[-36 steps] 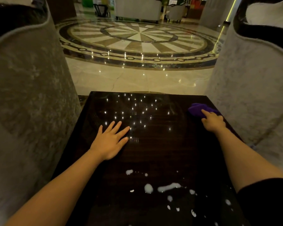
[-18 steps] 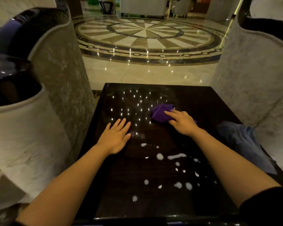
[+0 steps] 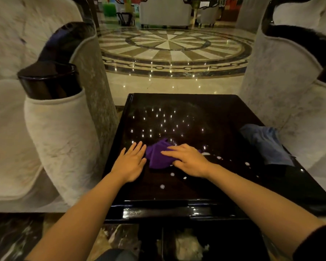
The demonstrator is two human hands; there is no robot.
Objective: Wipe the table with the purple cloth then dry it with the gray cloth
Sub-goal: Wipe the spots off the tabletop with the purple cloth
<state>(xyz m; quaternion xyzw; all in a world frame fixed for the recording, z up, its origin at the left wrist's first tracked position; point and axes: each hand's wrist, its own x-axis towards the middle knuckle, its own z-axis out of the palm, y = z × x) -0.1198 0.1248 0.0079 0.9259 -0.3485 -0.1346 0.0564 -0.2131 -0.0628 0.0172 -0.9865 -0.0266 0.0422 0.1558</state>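
Two bare hands work a glossy dark table (image 3: pixel 224 117) set between pale upholstered armchairs (image 3: pixel 60 140). The right hand (image 3: pixel 188 160) lies flat with fingers spread, pressing down on the purple cloth (image 3: pixel 156 155) rather than gripping it; the left hand (image 3: pixel 131 162) rests open and empty on the tabletop just beside the cloth's left edge. Bunched into a loose, creased wad, the purple cloth sits between the two hands, partly under the right palm. It looks soft, light and limp, likely to fold and drag unevenly, so a broad flat palm across its middle seems the surest hold for pushing it. Deep violet against the near-black surface, it shows ridged folds toward the far side. White droplets (image 3: pixel 219 157) dot the table to the right of the right hand and nearer the person, suggesting wiping is only partly done. Well to the right of that hand, at the table's edge, the gray cloth (image 3: pixel 265 144) lies crumpled and untouched, bluish in this light. Ceiling lights glint off the polish beyond the fingers.
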